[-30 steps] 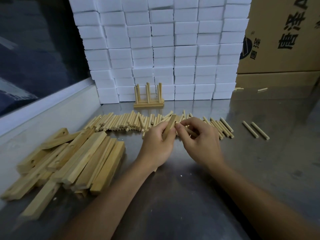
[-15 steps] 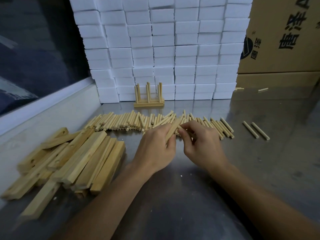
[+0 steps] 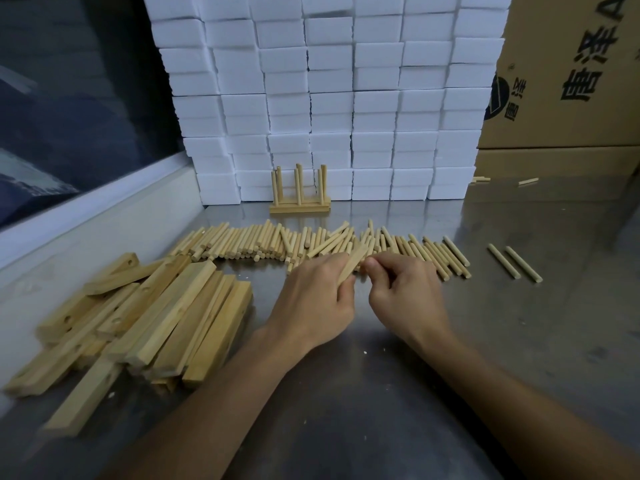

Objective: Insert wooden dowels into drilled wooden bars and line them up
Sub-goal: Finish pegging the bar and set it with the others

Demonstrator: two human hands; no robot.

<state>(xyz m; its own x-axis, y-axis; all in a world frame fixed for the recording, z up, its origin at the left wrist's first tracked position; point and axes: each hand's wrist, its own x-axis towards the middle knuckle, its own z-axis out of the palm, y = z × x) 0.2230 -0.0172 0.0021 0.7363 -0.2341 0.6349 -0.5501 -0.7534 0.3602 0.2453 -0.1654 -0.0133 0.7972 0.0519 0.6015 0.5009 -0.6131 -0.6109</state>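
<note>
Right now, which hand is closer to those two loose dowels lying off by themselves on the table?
Right. The right hand is nearer the two loose dowels, which lie apart to its right. The left hand, gripping a wooden bar, sits farther away, beyond the right hand.

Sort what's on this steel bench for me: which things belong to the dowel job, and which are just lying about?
Job:
- pale drilled wooden bar gripped by left hand
- right hand
- row of round wooden dowels
- pile of drilled wooden bars
- finished bar with upright dowels

Lying about:
- white foam block stack
- brown cardboard boxes
</note>
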